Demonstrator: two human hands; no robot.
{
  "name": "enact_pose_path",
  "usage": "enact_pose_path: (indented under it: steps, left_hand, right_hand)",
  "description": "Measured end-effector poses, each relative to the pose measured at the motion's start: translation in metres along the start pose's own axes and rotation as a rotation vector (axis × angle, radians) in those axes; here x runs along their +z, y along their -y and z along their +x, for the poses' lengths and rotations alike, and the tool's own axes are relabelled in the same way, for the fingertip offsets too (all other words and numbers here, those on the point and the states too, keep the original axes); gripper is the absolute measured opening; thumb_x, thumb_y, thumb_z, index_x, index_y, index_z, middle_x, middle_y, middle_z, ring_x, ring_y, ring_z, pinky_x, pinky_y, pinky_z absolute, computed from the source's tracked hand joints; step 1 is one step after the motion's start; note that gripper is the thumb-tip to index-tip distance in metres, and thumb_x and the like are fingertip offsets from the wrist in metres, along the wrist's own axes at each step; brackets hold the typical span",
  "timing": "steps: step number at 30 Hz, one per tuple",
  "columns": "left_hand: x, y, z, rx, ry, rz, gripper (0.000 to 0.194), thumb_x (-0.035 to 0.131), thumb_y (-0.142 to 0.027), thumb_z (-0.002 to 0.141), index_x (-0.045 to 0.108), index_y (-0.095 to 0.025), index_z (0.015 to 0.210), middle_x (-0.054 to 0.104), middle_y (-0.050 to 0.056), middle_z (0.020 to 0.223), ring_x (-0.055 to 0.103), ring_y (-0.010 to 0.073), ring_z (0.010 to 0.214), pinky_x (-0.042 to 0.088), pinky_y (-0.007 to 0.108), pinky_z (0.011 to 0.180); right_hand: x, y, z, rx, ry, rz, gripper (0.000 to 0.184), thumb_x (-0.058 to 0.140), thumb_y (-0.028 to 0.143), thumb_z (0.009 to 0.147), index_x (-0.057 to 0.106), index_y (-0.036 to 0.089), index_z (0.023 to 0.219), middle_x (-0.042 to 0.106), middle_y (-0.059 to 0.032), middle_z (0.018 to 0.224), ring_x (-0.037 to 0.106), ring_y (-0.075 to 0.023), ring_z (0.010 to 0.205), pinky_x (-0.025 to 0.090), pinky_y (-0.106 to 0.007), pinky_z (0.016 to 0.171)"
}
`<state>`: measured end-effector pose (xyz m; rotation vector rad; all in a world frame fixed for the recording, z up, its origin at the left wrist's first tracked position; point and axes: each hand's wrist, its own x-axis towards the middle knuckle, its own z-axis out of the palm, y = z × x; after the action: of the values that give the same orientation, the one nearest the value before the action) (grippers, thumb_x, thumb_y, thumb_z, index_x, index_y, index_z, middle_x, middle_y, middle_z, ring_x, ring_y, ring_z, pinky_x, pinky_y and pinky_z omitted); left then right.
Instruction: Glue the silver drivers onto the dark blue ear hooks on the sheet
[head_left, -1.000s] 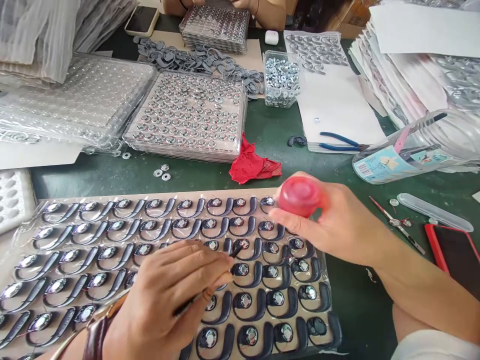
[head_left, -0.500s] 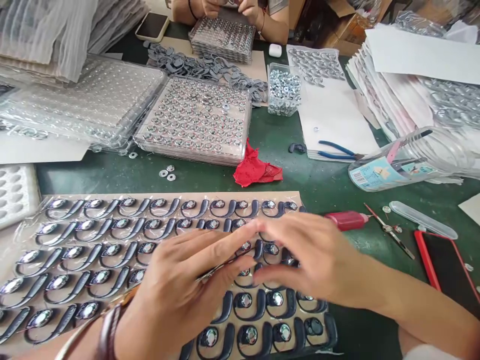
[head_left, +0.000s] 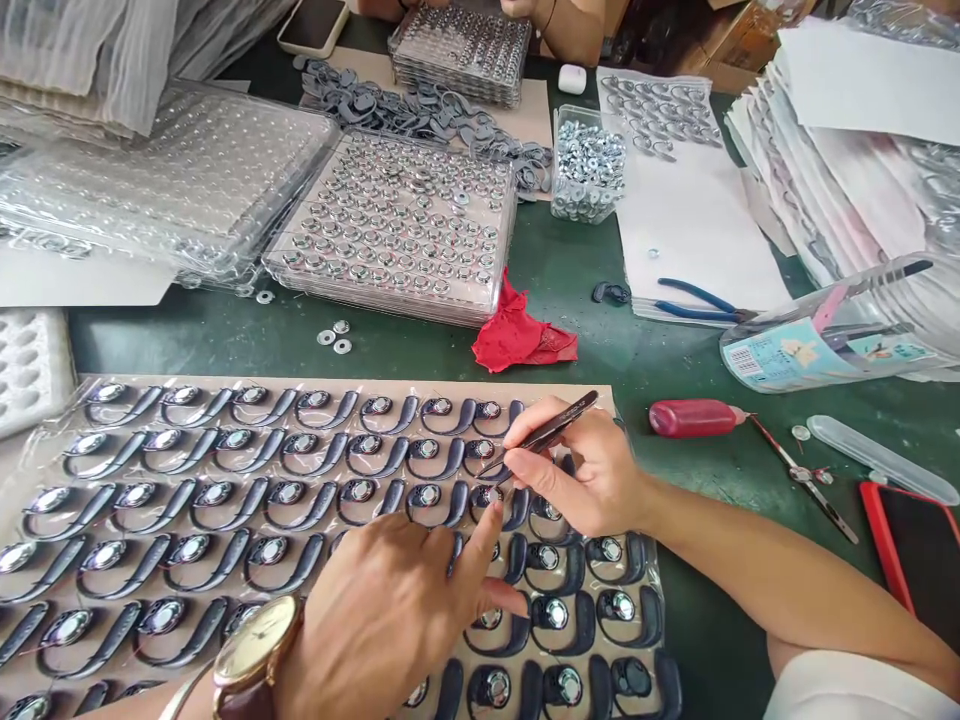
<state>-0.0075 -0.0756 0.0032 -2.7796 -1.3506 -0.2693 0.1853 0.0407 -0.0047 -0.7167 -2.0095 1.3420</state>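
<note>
My right hand holds a pair of black tweezers, pinched between thumb and fingers. Their tips point down at an ear-hook earphone shell with a round silver speaker in the tray. My left hand lies over the tray, index finger stretched to that speaker's edge, thumb apart, nothing held. Many more dark ear-hook shells with silver speakers and thin red wires fill rows of the clear plastic tray. A red squeeze bottle lies on its side right of the tray.
Behind the tray are a crumpled red piece, stacked trays of speakers and a box of small metal discs. To the right are blue-handled pliers, a tilted clear jar and a red-cased phone. A co-worker's arm shows opposite.
My right hand has put down the red bottle and now holds the tweezers, which were in my left hand. The left index finger has stretched out to a speaker.
</note>
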Motion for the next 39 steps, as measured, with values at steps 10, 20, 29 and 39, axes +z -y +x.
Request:
enact_pose_path:
  steps: [10, 20, 29, 39]
  left_hand:
    - [0.0, -0.006, 0.003, -0.007, 0.059, 0.092, 0.07, 0.072, -0.058, 0.08, 0.061, -0.006, 0.125, 0.051, -0.006, 0.049, 0.051, 0.0175, 0.037, 0.039, 0.03, 0.035]
    - [0.006, -0.009, -0.005, -0.02, 0.08, 0.061, 0.072, 0.068, -0.057, 0.085, 0.054, -0.004, 0.132, 0.051, -0.007, 0.05, 0.052, 0.0177, 0.037, 0.04, 0.031, 0.035]
    - [0.005, 0.0, -0.006, -0.045, -0.019, -0.071, 0.05, 0.046, -0.046, 0.101, 0.054, -0.008, 0.132, 0.051, -0.007, 0.049, 0.051, 0.0178, 0.035, 0.034, 0.033, 0.035]
    - [-0.031, 0.019, 0.019, -0.398, -0.097, -0.613, 0.03, 0.052, -0.038, 0.098, 0.063, -0.019, 0.078, 0.059, -0.006, 0.059, 0.054, 0.0067, 0.049, 0.04, 0.019, 0.046]
  right_hand:
    - [0.002, -0.006, 0.0, -0.013, 0.017, -0.023, 0.004, 0.062, 0.019, 0.09, 0.059, 0.017, 0.092, 0.06, 0.0036, 0.07, 0.049, -0.0048, 0.048, 0.04, -0.017, 0.044]
    - [0.006, -0.011, -0.004, 0.084, 0.059, 0.059, 0.006, 0.064, 0.022, 0.091, 0.059, 0.018, 0.094, 0.059, 0.0035, 0.068, 0.055, -0.0062, 0.049, 0.044, -0.017, 0.046]
    - [-0.02, 0.028, 0.009, 0.256, -0.151, 0.12, 0.016, 0.058, 0.034, 0.098, 0.06, 0.018, 0.093, 0.065, 0.0009, 0.073, 0.069, -0.0108, 0.058, 0.053, -0.018, 0.052]
    - [-0.027, 0.069, -0.011, 0.085, 0.253, -0.38, 0.047, 0.062, 0.026, 0.093, 0.04, 0.026, 0.135, 0.074, 0.0019, 0.096, 0.068, -0.0122, 0.071, 0.051, -0.022, 0.061]
